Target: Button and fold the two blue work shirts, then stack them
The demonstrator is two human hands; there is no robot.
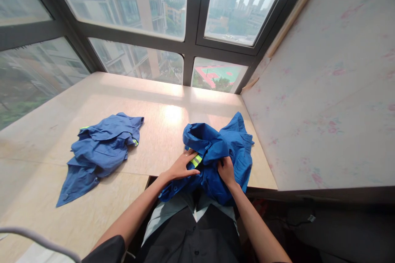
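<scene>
A bright blue work jacket (237, 144) with buttons lies bunched at the front edge of the wooden surface, part of it hanging over my lap. My left hand (183, 165) rests on it with thumb and fingers spread, beside a yellow-green reflective strip (196, 160). On the other side of the bunched cloth, my right hand (226, 171) is closed on a fold of the jacket, its fingertips partly hidden by the fabric. Off to the left lies a second blue garment (103, 144), crumpled, with small yellow-green strips; neither hand touches it.
The pale wooden surface (163, 144) runs up to dark-framed windows (191, 28). A flower-patterned wall (324, 90) bounds it on the right. A grey cable (40, 236) curves across the lower left corner. Dark space with a thin cord lies below the edge at right.
</scene>
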